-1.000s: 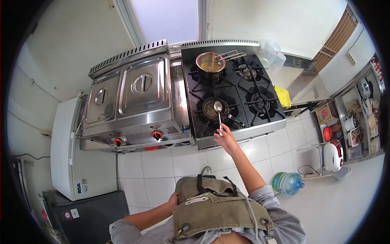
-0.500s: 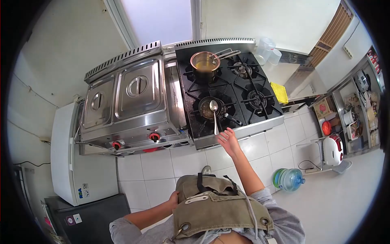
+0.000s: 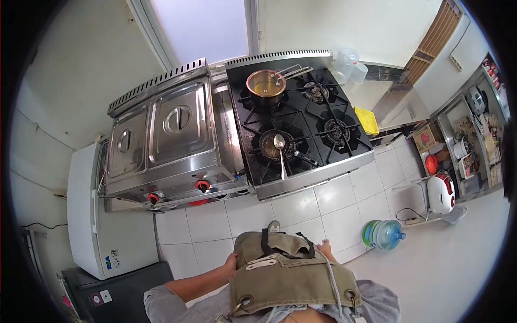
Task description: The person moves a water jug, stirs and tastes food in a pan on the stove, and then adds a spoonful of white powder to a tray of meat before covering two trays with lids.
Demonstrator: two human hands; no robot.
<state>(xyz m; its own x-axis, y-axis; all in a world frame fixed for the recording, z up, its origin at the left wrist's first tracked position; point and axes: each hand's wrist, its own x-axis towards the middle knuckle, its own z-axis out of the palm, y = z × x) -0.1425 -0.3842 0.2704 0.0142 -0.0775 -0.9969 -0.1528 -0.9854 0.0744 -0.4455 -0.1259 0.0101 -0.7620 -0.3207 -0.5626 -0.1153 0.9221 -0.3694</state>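
Spoon [image 3: 279,142] rests unheld across the small skillet [image 3: 267,147], right hand [image 3: 325,249] withdrawn; left hand [image 3: 231,262] touches the apron [image 3: 291,280]; both hands' fingers unclear.

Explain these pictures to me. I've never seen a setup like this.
There's no robot here, just a person with two bare hands. One camera, worn on the head, looks forward and down, so you see roughly the wearer's view.

Ahead is a four-burner gas stove. At its front left sits a frying pan with a metal spoon resting across it; behind stands a saucepan of yellowish liquid.

The left hand touches the olive apron; the right hand is beside it, partly hidden. Neither visibly holds a utensil.
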